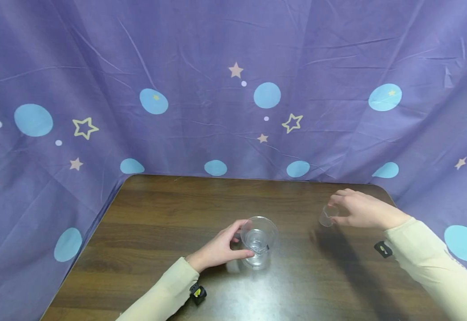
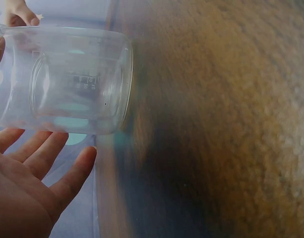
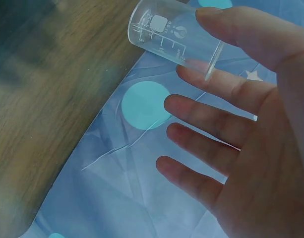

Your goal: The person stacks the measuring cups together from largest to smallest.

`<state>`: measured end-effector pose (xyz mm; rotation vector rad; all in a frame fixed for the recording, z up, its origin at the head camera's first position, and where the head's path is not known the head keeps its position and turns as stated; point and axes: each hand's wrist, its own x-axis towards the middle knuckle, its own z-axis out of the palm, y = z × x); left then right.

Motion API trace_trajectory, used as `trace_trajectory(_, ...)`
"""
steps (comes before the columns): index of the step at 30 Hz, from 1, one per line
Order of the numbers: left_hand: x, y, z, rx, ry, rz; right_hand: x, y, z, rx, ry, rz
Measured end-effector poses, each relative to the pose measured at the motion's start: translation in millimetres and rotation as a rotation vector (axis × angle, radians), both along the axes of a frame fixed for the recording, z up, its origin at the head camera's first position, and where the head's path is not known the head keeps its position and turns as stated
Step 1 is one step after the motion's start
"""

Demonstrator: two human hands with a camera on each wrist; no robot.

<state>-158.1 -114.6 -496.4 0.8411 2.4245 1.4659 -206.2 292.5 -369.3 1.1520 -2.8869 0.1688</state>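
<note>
Upright at the middle of the table stands a large clear glass beaker [image 1: 271, 234], a smaller marked beaker [image 2: 72, 94] nested inside it. My left hand [image 1: 223, 249] grips the large beaker from its left side, thumb at the front and fingers behind. Farther right, my right hand [image 1: 357, 209] pinches a small glass beaker [image 1: 324, 218] near its rim between thumb and index finger. White graduation marks show on that small beaker [image 3: 161, 34] in the right wrist view. It hangs above the table, and the other right fingers are spread away from it.
The brown wooden table [image 1: 169, 214] has rounded back corners. A purple curtain [image 1: 201, 111] with stars and blue dots hangs around its back and sides. A small black device with a yellow mark [image 1: 198, 293] is on the left wrist, and a similar black device [image 1: 383, 249] on the right.
</note>
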Motion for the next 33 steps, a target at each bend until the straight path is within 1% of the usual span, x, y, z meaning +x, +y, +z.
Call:
trace_trajectory(9, 0.6, 0.1, 1.6, -0.013, -0.002, -0.001, 4.9, -6.1, 5.2, -0.012, 0.026, 0.03)
trace_trajectory(16, 0.4, -0.5, 1.9, -0.013, 0.0, -0.003, 10.2, -14.6, 10.5, -0.033, 0.081, 0.086)
trace_trajectory(22, 0.5, -0.7, 0.7, -0.006, -0.005, -0.008, 11.7, -19.3, 11.9, -0.047, 0.101, 0.115)
trace_trajectory(27, 0.7, -0.4, 1.2, -0.016, -0.007, -0.006, 11.5, -21.2, 12.6, -0.058, 0.132, 0.148)
trace_trajectory(33, 0.0, -0.2, 1.5, -0.006, -0.004, -0.006, 12.5, -25.7, 15.8, -0.077, 0.166, 0.186)
